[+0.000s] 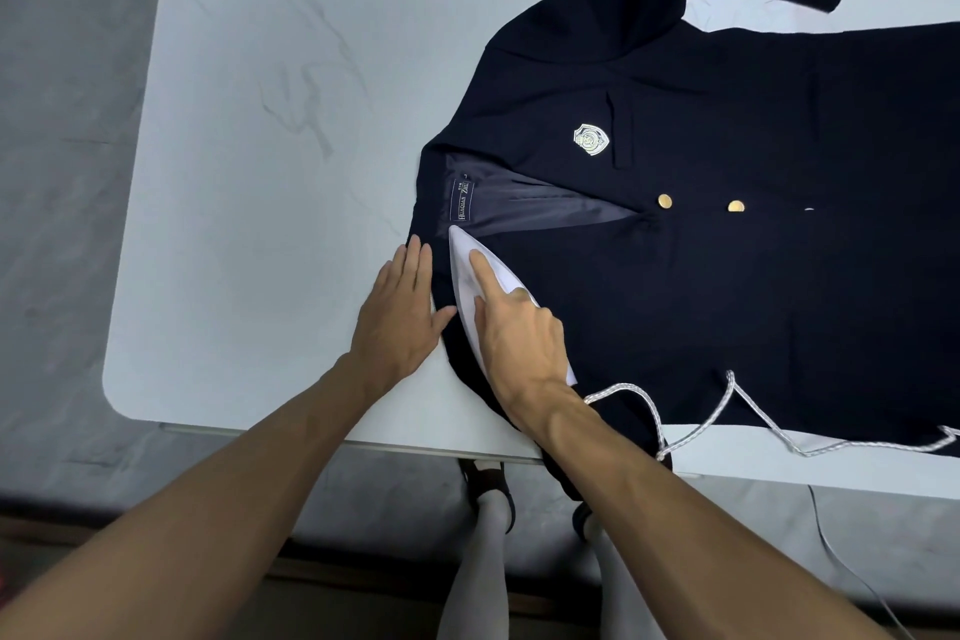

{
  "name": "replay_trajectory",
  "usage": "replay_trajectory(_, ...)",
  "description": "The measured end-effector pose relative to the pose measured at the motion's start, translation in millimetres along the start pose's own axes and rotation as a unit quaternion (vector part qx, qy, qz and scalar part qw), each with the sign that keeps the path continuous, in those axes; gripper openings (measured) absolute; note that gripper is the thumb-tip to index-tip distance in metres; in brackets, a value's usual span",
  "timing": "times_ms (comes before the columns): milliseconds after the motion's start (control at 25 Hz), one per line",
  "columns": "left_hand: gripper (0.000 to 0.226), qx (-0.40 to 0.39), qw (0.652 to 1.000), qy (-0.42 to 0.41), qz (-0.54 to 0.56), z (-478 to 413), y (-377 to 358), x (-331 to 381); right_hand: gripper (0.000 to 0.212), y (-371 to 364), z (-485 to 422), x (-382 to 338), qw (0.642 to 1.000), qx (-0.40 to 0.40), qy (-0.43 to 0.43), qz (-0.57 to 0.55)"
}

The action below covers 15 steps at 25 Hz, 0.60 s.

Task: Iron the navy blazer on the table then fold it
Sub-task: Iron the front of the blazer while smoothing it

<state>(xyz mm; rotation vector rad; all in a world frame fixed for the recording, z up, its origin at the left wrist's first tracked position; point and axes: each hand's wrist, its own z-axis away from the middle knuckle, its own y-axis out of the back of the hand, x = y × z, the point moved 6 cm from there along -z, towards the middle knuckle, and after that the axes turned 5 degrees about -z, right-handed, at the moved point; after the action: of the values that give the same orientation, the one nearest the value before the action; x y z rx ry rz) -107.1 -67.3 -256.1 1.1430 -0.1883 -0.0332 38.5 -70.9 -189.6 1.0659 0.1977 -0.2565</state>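
Two hands at a blazer [727, 286] spread on the right of the table [260, 120]: left hand [402, 312] flat on its left edge, right hand [519, 335] gripping an iron [462, 265] just beside it.

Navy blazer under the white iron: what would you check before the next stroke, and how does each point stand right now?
1. Grip on the white pointed iron: the right hand wraps it, index finger along the top: ok.
2. Left hand clear of the iron: it lies flat at the collar edge of the navy blazer, beside the tip but apart from it: ok, though close.
3. Gold round buttons out of the path: well off from the tip: ok.
4. White braided cord: it loops over the blazer's near edge and could drag on the cloth: not ok.
5. Iron's heat: cannot tell.
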Motion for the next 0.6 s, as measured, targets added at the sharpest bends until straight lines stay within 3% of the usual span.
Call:
replay_trajectory(160, 0.079, -0.003, 0.999, 0.025, -0.037, -3, -1, 13, 0.066, 3, 1, 12, 1.000, 0.013, -0.003, 0.002)
replay_trajectory(520, 0.076, -0.050, 0.995, 0.051, -0.067, -7, 5, 21, 0.052, 40, -8, 88, 0.990, 0.048, -0.097, -0.085)
replay_trajectory(600, 0.074, -0.014, 0.997, 0.048, -0.055, -7, 10, 24, 0.053, 41, -7, 87, 0.989, 0.039, -0.094, -0.105)
